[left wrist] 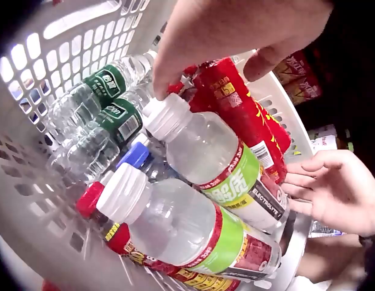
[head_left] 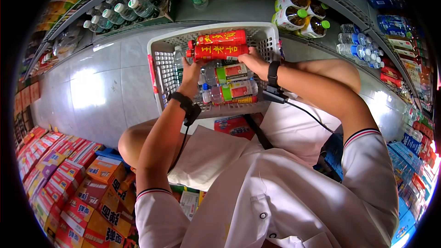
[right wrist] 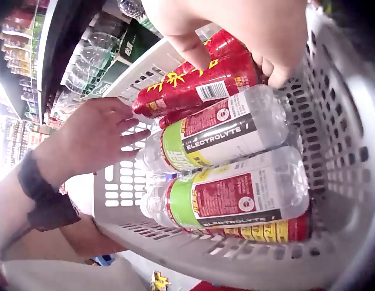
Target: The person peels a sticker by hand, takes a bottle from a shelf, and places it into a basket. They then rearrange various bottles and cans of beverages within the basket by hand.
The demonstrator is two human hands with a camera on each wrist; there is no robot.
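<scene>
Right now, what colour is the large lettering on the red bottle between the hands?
Yellow lettering, clearest in the head view.

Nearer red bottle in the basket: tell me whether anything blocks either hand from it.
Nothing visible does: the right hand touches the base end of the red bottle, and the left hand is close by its cap end. The electrolyte bottles lie alongside, not in between.

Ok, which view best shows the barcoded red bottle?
Head: the red bottle shows nearly whole, yellow lettering readable. Left wrist shows its barcode, the left hand covering part; right wrist too, with fingers covering part.
</scene>
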